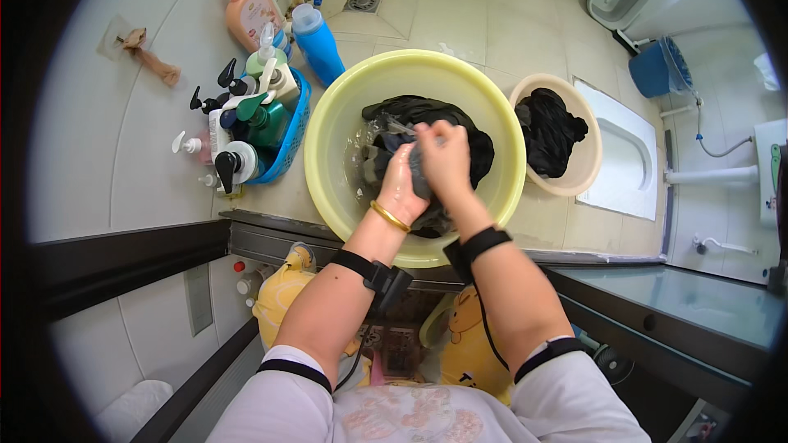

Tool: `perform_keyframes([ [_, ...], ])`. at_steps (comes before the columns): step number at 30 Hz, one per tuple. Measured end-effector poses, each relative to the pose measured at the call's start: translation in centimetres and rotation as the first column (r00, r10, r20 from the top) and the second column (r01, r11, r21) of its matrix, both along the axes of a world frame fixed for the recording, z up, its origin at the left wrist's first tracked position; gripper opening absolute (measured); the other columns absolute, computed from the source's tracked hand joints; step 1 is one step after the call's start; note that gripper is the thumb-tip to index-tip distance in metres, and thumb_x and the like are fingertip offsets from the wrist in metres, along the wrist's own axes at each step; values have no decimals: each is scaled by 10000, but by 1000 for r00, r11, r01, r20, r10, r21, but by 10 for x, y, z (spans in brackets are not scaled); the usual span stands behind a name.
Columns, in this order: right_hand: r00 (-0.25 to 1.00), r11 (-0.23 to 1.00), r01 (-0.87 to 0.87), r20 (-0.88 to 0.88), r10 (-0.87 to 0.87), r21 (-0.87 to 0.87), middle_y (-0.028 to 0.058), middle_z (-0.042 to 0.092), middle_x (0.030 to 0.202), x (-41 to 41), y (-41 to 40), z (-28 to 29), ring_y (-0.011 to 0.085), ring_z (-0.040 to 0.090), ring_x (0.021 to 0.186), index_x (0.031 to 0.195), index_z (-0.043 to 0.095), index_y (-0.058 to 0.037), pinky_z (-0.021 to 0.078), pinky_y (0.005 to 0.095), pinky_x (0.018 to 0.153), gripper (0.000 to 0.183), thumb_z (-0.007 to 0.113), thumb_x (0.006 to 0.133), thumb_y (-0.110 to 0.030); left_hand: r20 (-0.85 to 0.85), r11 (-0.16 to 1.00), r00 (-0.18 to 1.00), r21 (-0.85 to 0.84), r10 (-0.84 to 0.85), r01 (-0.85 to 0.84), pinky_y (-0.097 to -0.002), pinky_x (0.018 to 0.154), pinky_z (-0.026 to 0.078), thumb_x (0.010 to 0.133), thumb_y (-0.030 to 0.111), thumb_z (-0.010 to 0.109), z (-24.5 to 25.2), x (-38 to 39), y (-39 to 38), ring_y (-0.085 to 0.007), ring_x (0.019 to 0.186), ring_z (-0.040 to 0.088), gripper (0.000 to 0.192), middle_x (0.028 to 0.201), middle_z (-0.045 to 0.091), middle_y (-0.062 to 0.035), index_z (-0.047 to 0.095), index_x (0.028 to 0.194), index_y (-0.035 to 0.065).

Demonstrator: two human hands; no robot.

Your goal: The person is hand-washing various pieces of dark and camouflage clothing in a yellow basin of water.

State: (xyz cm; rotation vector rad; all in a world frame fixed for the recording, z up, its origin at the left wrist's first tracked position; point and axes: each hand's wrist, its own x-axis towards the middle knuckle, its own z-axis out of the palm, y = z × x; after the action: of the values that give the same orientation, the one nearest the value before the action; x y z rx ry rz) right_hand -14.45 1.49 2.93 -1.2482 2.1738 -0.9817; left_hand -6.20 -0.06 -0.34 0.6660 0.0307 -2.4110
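Observation:
A large pale yellow plastic basin (320,154) stands before me with water and dark, wet clothes (425,111) in it. Above the clothes, my left hand (403,184) and my right hand (444,157) are close together on a bunched dark grey cloth (420,172). Water runs off the cloth at its far end. Part of the cloth is hidden by my fingers. Just right of the big basin, a smaller beige basin (592,160) holds black clothes (548,132).
A blue basket (301,117) of pump bottles stands at the left, beside a blue bottle (317,43). A floor drain (363,2) lies beyond. At the right are a squat toilet (622,154) and a blue bin (659,71). A dark door track (277,231) crosses below the basin.

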Motion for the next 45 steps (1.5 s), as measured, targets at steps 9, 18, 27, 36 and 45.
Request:
perform_keyframes([
  [9, 976, 984, 174, 126, -177, 34, 159, 489, 836, -5, -1, -31, 364, 555, 760, 752, 594, -63, 457, 426, 679, 295, 623, 787, -355, 157, 999, 987, 39, 29, -35, -368, 782, 471, 890, 362, 376, -11, -5, 6, -248, 866, 552, 319, 959, 562, -103, 526, 928, 83],
  [18, 966, 964, 187, 143, -215, 189, 138, 602, 694, -7, 1, -15, 346, 577, 662, 686, 611, -85, 456, 391, 615, 297, 594, 819, -350, 206, 999, 978, 26, 38, -45, -343, 741, 496, 872, 273, 507, 11, 8, 5, -181, 807, 611, 175, 875, 623, -45, 581, 888, 115],
  [27, 816, 853, -506, 391, 425, 129, 181, 563, 1087, -52, 20, 21, 205, 540, 1005, 1356, 337, 0, 421, 298, 871, 878, 669, 744, -534, 535, 901, 841, -321, -81, 291, -303, 874, 453, 871, 148, 550, 14, 14, 17, -152, 982, 579, 282, 1041, 620, -60, 574, 1115, 10],
  [36, 623, 844, -508, 602, 499, -173, -17, 593, 819, -35, 35, 53, 7, 437, 554, 981, 623, -10, 319, 171, 442, 302, 456, 729, -9, 39, 982, 985, 81, 168, -171, -421, 978, 366, 826, 614, 466, -1, 29, -6, -272, 1094, 506, 645, 1202, 529, -113, 511, 1181, 77],
  [45, 888, 868, -454, -19, 460, -201, 134, 539, 898, 34, 34, 49, 258, 495, 832, 934, 596, -82, 407, 334, 733, 192, 607, 761, -162, -342, 957, 935, -231, 92, -178, -390, 924, 413, 905, 477, 388, -63, 25, 3, -249, 1044, 523, 435, 1135, 544, -79, 515, 1133, 128],
])
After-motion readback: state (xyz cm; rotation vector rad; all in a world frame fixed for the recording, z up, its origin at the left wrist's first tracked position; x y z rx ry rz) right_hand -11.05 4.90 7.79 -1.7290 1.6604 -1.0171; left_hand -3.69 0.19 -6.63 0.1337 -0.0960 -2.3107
